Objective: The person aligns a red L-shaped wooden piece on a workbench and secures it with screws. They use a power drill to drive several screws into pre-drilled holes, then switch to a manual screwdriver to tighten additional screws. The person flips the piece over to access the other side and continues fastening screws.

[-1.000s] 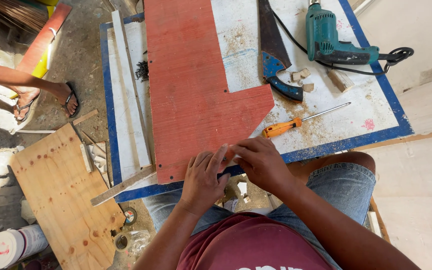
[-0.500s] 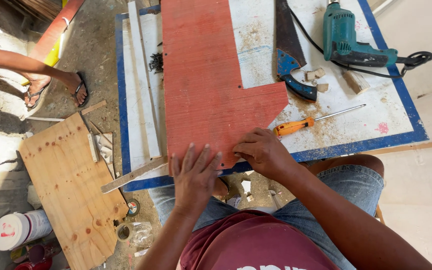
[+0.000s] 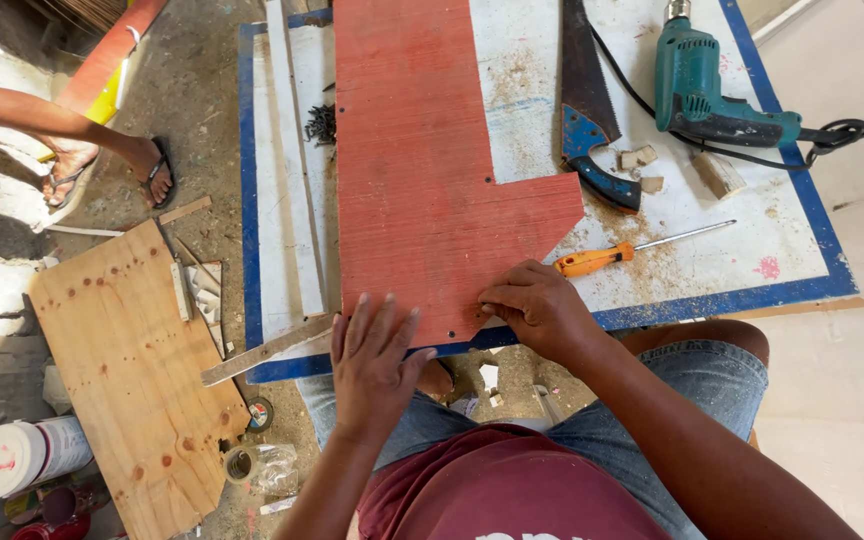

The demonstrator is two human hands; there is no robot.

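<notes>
A large red board point(image 3: 422, 170) with a stepped, angled right side lies on the white table point(image 3: 752, 230) with a blue border. My left hand point(image 3: 372, 355) rests flat, fingers spread, on the board's near edge. My right hand point(image 3: 537, 305) presses its curled fingertips on the board's near right corner; whether it pinches anything small is hidden. An orange-handled screwdriver point(image 3: 617, 255) lies just right of that hand.
A handsaw with a blue handle point(image 3: 587, 110), a teal electric drill point(image 3: 712, 85) and small wood blocks point(image 3: 642, 165) lie on the table's right. White strips point(image 3: 287, 160) and dark screws point(image 3: 322, 125) lie left. A plywood sheet point(image 3: 122, 360), tape rolls point(image 3: 242, 460) and another person's sandalled feet point(image 3: 102, 165) are on the floor.
My left hand has slid left and flattened on the board's near edge. My right hand stays at the near right corner. The other person's feet have shifted on the floor.
</notes>
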